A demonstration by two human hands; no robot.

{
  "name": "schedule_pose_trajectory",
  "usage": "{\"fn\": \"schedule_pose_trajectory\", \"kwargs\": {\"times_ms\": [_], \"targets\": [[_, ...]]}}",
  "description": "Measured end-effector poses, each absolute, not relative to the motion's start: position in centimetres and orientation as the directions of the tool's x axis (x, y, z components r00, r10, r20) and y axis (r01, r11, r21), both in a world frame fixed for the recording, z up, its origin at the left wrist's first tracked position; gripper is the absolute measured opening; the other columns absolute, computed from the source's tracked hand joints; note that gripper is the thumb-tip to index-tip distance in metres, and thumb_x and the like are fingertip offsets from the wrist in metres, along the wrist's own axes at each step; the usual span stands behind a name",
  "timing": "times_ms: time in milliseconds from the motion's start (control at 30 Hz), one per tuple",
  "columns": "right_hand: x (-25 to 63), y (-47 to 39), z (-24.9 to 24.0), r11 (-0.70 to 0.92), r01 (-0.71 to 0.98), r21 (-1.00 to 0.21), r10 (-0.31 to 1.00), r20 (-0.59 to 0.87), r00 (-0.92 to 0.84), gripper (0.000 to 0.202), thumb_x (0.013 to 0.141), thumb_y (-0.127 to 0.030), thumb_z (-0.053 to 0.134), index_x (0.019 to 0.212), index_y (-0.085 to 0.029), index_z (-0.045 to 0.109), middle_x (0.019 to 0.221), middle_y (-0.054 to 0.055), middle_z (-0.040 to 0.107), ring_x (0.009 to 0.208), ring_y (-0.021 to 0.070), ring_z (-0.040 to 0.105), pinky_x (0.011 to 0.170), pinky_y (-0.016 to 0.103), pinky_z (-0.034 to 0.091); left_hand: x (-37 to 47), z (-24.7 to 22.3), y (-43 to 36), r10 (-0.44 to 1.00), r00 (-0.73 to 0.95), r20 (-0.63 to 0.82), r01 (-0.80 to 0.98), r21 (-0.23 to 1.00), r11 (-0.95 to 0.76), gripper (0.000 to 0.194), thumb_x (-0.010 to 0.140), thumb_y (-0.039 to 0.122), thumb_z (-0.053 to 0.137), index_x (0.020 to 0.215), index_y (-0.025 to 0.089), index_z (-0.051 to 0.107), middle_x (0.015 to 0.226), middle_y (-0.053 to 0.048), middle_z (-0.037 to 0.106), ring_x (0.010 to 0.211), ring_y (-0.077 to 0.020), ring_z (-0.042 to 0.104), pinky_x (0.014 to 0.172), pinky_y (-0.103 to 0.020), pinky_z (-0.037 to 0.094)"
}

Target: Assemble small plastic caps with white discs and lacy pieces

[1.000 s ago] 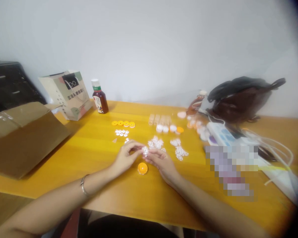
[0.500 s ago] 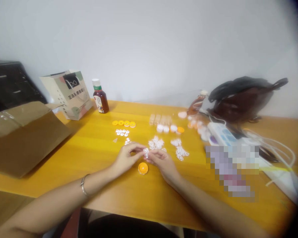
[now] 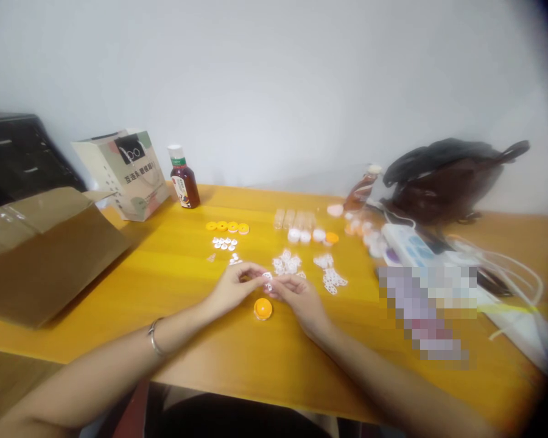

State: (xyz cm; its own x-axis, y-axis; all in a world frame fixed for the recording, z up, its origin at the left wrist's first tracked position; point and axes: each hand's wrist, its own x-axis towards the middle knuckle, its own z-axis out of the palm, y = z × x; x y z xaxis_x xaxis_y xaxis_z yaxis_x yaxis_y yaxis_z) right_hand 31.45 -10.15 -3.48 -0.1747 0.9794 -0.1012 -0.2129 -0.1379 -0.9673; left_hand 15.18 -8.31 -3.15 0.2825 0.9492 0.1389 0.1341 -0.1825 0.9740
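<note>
My left hand [image 3: 237,285] and my right hand [image 3: 300,298] meet over the table, each pinching a small white piece with holes [image 3: 268,280] between fingertips. Just below them on the wood sits a round orange cap-like part [image 3: 263,309]. Beyond my fingers lies a pile of similar white perforated pieces [image 3: 287,263], with a second pile [image 3: 333,278] to its right. Small white round parts [image 3: 225,244] stand in rows at the left, behind my left hand. A row of yellow rings [image 3: 227,227] lies farther back.
Clear cylinders [image 3: 295,219] and white caps [image 3: 305,235] stand toward the back. An open cardboard box [image 3: 50,255], a paper bag [image 3: 139,176] and a dark bottle [image 3: 184,179] are at left. A power strip [image 3: 408,246], cables and a dark bag [image 3: 447,182] crowd the right.
Both hands stay in almost the same place, still pinching the white piece, which appears slightly turned. Nothing else has visibly moved on the table.
</note>
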Motion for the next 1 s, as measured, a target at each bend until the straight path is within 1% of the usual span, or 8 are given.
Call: {"fn": "schedule_pose_trajectory", "kwargs": {"times_ms": [167, 300, 433, 533, 600, 733, 867, 1000], "targets": [[31.5, -10.0, -3.5, -0.139, -0.175, -0.975, 0.974, -0.103, -0.2, 0.018, 0.062, -0.033, 0.072, 0.069, -0.017, 0.068, 0.066, 0.002, 0.07, 0.063, 0.0132, 0.064, 0.071, 0.028, 0.051, 15.5, -2.9, -8.4, 0.955, 0.281, 0.095, 0.082, 0.989, -0.123, 0.018, 0.071, 0.028, 0.064, 0.077, 0.011, 0.06, 0.072, -0.004, 0.062, 0.068, -0.0128, 0.058, 0.068, -0.025, 0.045], [31.6, -10.1, -3.5, -0.127, -0.178, -0.976, 0.974, -0.088, -0.211, 0.018, 0.063, -0.033, 0.072, 0.068, -0.017, 0.068, 0.065, 0.002, 0.07, 0.063, 0.0129, 0.063, 0.071, 0.028, 0.05, 15.5, -2.7, -8.4, 0.95, 0.299, 0.091, 0.036, 0.994, -0.107, 0.019, 0.071, 0.028, 0.064, 0.076, 0.011, 0.059, 0.07, -0.003, 0.061, 0.066, -0.0121, 0.057, 0.068, -0.025, 0.044], [31.7, -10.2, -3.2, -0.148, -0.282, -0.948, 0.966, -0.078, -0.245, 0.017, 0.065, -0.033, 0.071, 0.07, -0.018, 0.066, 0.068, 0.001, 0.069, 0.064, 0.0119, 0.063, 0.072, 0.027, 0.049, 15.1, -2.5, -8.2, 0.915, 0.385, 0.121, -0.068, 0.992, -0.102, 0.017, 0.074, 0.027, 0.063, 0.081, 0.012, 0.058, 0.072, -0.001, 0.061, 0.067, -0.0111, 0.057, 0.07, -0.024, 0.044], [31.8, -10.4, -3.0, -0.233, -0.366, -0.901, 0.935, -0.105, -0.338, 0.018, 0.069, -0.033, 0.068, 0.077, -0.018, 0.064, 0.075, 0.002, 0.07, 0.067, 0.0111, 0.063, 0.074, 0.026, 0.048, 14.7, -2.5, -7.9, 0.903, 0.4, 0.157, -0.135, 0.985, -0.111, 0.015, 0.073, 0.023, 0.064, 0.084, 0.014, 0.059, 0.075, 0.0, 0.061, 0.07, -0.0094, 0.056, 0.07, -0.021, 0.043], [31.9, -10.4, -3.0, -0.271, -0.387, -0.881, 0.919, -0.117, -0.377, 0.018, 0.069, -0.031, 0.069, 0.081, -0.019, 0.062, 0.076, 0.002, 0.07, 0.069, 0.0108, 0.063, 0.074, 0.026, 0.047, 14.6, -2.6, -7.7, 0.897, 0.405, 0.175, -0.15, 0.981, -0.124, 0.015, 0.073, 0.023, 0.064, 0.084, 0.014, 0.061, 0.076, -0.001, 0.061, 0.072, -0.0097, 0.056, 0.072, -0.021, 0.043], [31.9, -10.2, -3.5, -0.219, -0.397, -0.891, 0.941, -0.084, -0.329, 0.02, 0.065, -0.025, 0.072, 0.079, -0.02, 0.06, 0.073, -0.001, 0.069, 0.067, 0.0098, 0.062, 0.073, 0.025, 0.046, 14.6, -2.5, -7.8, 0.884, 0.429, 0.186, -0.124, 0.981, -0.146, 0.02, 0.073, 0.023, 0.064, 0.091, 0.015, 0.064, 0.083, -0.004, 0.064, 0.076, -0.0126, 0.058, 0.075, -0.025, 0.045], [31.7, -9.9, -3.9, -0.155, -0.365, -0.918, 0.955, -0.043, -0.295, 0.022, 0.062, -0.022, 0.075, 0.076, -0.02, 0.058, 0.067, -0.003, 0.067, 0.063, 0.0095, 0.06, 0.07, 0.025, 0.045, 14.8, -2.1, -8.2, 0.902, 0.375, 0.215, -0.046, 0.976, -0.213, 0.021, 0.073, 0.023, 0.065, 0.092, 0.015, 0.066, 0.087, -0.006, 0.066, 0.078, -0.014, 0.06, 0.076, -0.026, 0.047], [31.8, -9.8, -4.0, -0.172, -0.333, -0.927, 0.957, -0.077, -0.281, 0.029, 0.058, -0.021, 0.077, 0.08, -0.02, 0.059, 0.067, -0.004, 0.066, 0.064, 0.0098, 0.06, 0.071, 0.025, 0.044, 14.9, -2.1, -8.3, 0.909, 0.359, 0.212, -0.014, 0.975, -0.221, 0.02, 0.075, 0.023, 0.062, 0.093, 0.014, 0.067, 0.091, -0.007, 0.067, 0.083, -0.0146, 0.061, 0.079, -0.026, 0.047]]}}
